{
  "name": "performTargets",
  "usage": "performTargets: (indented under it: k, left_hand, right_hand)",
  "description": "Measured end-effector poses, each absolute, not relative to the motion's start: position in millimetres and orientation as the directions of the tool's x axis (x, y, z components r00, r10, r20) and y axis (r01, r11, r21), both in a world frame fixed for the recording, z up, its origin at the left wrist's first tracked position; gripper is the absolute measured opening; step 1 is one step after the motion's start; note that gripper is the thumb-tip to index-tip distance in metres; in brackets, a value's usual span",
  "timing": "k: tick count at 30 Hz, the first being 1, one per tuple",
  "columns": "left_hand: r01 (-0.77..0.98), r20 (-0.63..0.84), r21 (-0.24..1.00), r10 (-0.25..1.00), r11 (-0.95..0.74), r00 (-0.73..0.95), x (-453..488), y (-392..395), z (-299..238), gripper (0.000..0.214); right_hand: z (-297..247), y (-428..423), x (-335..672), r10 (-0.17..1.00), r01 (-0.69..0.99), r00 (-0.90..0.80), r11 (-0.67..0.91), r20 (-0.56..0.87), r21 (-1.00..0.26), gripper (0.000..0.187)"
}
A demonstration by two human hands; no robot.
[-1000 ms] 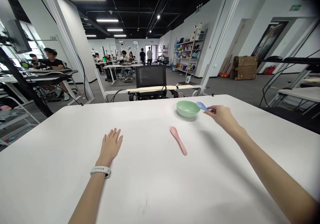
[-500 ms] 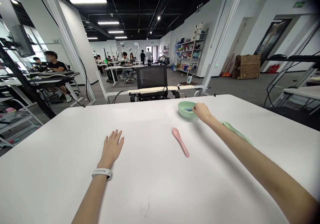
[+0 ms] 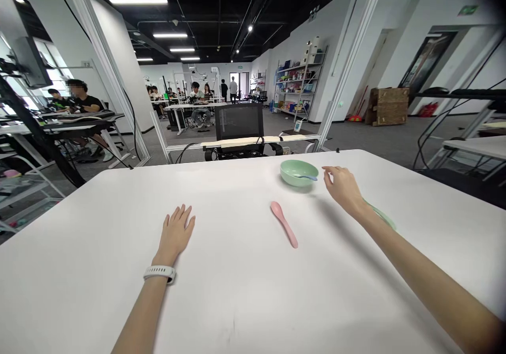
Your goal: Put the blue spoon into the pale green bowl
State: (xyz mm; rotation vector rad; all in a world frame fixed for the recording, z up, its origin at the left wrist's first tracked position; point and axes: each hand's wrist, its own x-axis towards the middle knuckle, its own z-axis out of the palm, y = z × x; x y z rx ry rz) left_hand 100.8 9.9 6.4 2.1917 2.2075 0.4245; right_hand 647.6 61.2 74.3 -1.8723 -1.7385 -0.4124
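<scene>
- Two bare hands in the head view, both open and holding nothing; the right hand (image 3: pixel 343 188), fingers loosely curled, is just to the right of the pale green bowl (image 3: pixel 290 178), near it but not touching; the left hand (image 3: pixel 176 229) lies flat, palm down, on the white table (image 3: pixel 98 301), well to the left of the bowl, with a white watch strap (image 3: pixel 159 274) on its wrist;
- The blue plastic spoon (image 3: pixel 310 177) sits in the bowl, its handle lying over the right of the rim and pointing toward the right hand, by far the nearer hand;
- The pink plastic spoon (image 3: pixel 283 224) lies on the table just in front of the bowl, its long axis slanting from the scoop near the bowl to the handle end, toward the person and rightward; it lies between the hands, closer to the right one;
- A pale green strip (image 3: pixel 381 216) lies to the right of the bowl, partly hidden by the right forearm; what it is, I cannot tell
</scene>
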Motion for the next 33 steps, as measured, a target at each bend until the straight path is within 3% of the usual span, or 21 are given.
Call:
performTargets:
  k: [10, 19, 23, 29, 33]
  left_hand:
    - [0.978, 0.171, 0.208, 0.985, -0.003, -0.033, 100.5, 10.2, 8.2, 0.062]
    - [0.978, 0.182, 0.210, 0.983, -0.008, -0.031, 98.9, 12.2, 4.3, 0.063]
    - [0.978, 0.185, 0.210, 0.982, -0.007, -0.032, 98.5, 12.8, 3.3, 0.063]
    - [0.978, 0.174, 0.207, 0.984, -0.010, -0.027, 98.7, 12.4, 4.6, 0.063]
    - [0.978, 0.202, 0.207, 0.979, -0.016, -0.027, 97.5, 12.6, 2.7, 0.062]
  right_hand:
    - [0.2, -5.8, 672.7, 0.952, 0.931, 0.015, 0.098, 0.305, -0.350, 0.051]
    - [-5.0, -6.7, 669.8, 0.947, 0.901, 0.063, 0.082, 0.315, -0.425, 0.049]
    - [0.4, -4.3, 673.0, 0.944, 0.910, 0.060, 0.082, 0.325, -0.406, 0.048]
    - [50.2, 30.8, 669.7, 0.878, 0.949, 0.115, 0.041, 0.464, -0.314, 0.052]
    - [99.8, 71.9, 646.6, 0.928, 0.987, 0.006, 0.055, 0.374, -0.152, 0.046]
